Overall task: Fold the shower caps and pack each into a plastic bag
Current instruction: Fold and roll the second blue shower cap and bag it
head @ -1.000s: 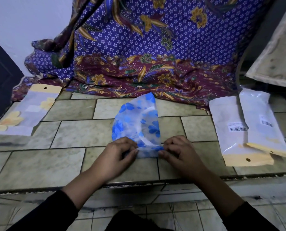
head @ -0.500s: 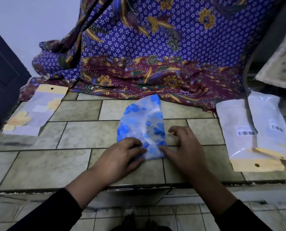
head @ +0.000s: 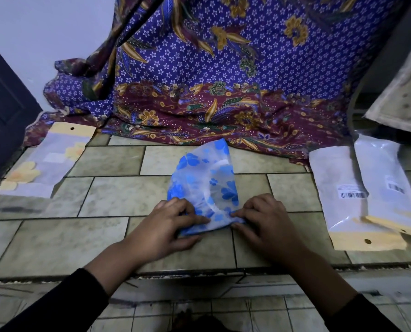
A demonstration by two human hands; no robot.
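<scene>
A translucent shower cap [head: 205,180] with blue flowers lies flat on the tiled ledge [head: 108,197], folded into a narrow shape that points away from me. My left hand [head: 171,224] pinches its near left corner. My right hand [head: 264,219] pinches its near right corner, and the near edge is bunched between the two hands. Two plastic bags with yellow header cards lie overlapping at the right: one [head: 343,200] with a barcode label, the other [head: 388,185] on top of it. A packed bag [head: 44,164] showing yellow flowers lies at the left.
A purple and maroon batik cloth [head: 223,80] hangs behind the ledge and spills onto its back edge. A dark door [head: 1,111] stands at the far left. A pale board [head: 405,92] leans at the right. The ledge's front edge drops to a lower tiled floor [head: 199,305].
My right hand lifted off the cap's near edge with fingers spread, then came back down. Both hands now pinch the near corners again. The camera view shifted slightly.
</scene>
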